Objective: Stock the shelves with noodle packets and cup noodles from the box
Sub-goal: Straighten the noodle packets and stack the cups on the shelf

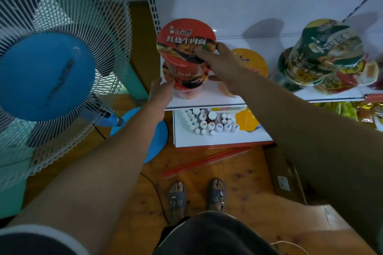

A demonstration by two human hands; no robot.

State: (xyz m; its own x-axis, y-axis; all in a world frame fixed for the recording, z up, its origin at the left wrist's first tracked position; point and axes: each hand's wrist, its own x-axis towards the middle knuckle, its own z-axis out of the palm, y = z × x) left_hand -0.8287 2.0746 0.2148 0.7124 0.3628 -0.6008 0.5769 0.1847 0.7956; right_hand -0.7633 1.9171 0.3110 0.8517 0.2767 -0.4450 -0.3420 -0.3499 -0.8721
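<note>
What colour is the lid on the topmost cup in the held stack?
The top cup has a red lid with white lettering; head view.

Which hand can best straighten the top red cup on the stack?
Probably the right hand: it grips the top red cup, while the left hand touches only the bottom cup, lower down.

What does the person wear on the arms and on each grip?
Both forearms are bare, with no watch or band at the wrists. The left grip and right grip wear no gloves. The left arm ends in a short dark sleeve with a pale cuff. The right sleeve is out of view.
</note>
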